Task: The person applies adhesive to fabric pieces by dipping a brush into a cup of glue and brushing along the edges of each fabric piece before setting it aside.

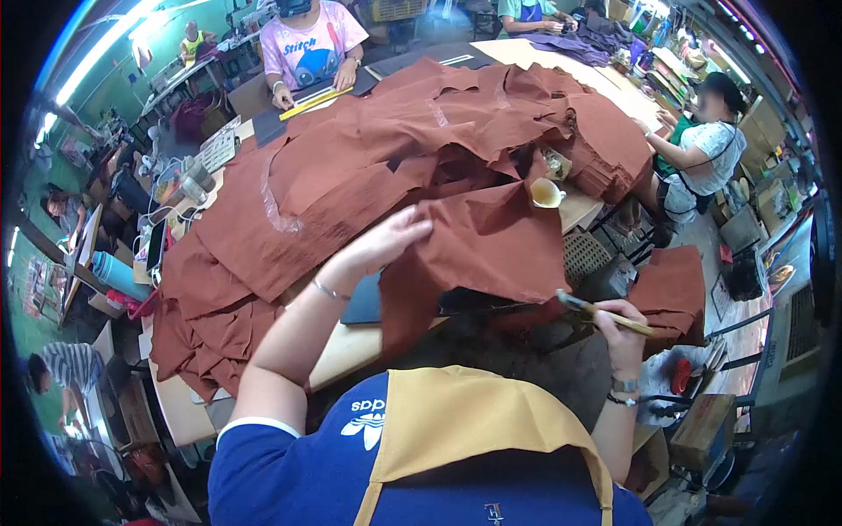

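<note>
My left hand [396, 237] pinches the upper left edge of a rust-brown fabric piece [500, 241], which hangs in front of me over the table's near edge. In my right hand [621, 331] is a brush [633, 324] with a wooden handle. Its tip points left and is close to the piece's lower right corner; whether they touch I cannot tell. Just beyond the piece stands a small cup [545, 195] with pale yellowish contents. A broad heap of the same brown fabric [351, 167] covers much of the table.
A folded brown stack [667, 289] lies at the right. Across the table, a person in a pink shirt [311, 44] handles a yellow ruler [316, 103]. Another person in a white top [715, 149] works at the right. A blue bottle [118, 273] is at the left.
</note>
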`<state>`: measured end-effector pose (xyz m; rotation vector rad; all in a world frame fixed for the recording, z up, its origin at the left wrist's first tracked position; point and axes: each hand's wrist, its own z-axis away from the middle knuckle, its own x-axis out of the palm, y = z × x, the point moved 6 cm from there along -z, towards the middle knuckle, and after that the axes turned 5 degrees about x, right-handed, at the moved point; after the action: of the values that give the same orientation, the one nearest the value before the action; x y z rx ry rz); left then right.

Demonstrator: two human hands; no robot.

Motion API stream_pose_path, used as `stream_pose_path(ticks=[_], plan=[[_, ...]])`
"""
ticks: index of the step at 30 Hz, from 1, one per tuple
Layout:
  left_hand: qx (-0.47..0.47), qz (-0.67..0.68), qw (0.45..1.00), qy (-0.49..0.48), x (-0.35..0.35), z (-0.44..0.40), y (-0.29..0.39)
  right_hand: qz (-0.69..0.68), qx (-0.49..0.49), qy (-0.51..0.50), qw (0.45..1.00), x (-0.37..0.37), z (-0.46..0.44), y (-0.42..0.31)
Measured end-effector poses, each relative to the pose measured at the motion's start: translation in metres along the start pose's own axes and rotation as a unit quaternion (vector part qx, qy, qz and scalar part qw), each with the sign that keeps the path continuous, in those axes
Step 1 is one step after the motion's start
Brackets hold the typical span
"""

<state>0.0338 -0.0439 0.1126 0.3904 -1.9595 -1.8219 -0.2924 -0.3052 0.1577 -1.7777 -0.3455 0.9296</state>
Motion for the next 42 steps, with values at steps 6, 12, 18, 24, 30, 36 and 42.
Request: stream_pose_path(ticks=[6, 12, 18, 24, 30, 36, 42], plan=[[0.19, -0.091, 0.958, 0.196, -0.005, -0.106, 0.17, -0.144, 0.05, 0.099, 0.983, -0.071, 0.016, 0.034], [0.461, 0.086, 0.801, 0.372, -0.065, -0.089, 0.309, -0.152, 0.035, 0.138, 0.978, -0.092, 0.023, 0.048], [0.415, -0.049, 0.699, 0.58, -0.187, -0.08, 0.166, -0.136, 0.035, 0.127, 0.982, -0.088, 0.018, 0.055], [0.163, -0.156, 0.692, 0.686, -0.173, -0.036, -0.017, -0.141, 0.039, 0.055, 0.988, -0.063, -0.012, 0.053], [0.171, -0.187, 0.853, 0.457, -0.108, 0.023, -0.032, -0.091, -0.028, -0.015, 0.995, -0.031, -0.047, 0.042], [0.184, -0.507, 0.714, 0.446, -0.07, 0.18, -0.015, -0.112, 0.018, -0.019, 0.993, -0.01, -0.068, 0.045], [-0.274, -0.593, 0.427, 0.625, -0.132, 0.356, -0.05, 0.063, 0.01, 0.031, 0.997, 0.008, -0.077, 0.002]])
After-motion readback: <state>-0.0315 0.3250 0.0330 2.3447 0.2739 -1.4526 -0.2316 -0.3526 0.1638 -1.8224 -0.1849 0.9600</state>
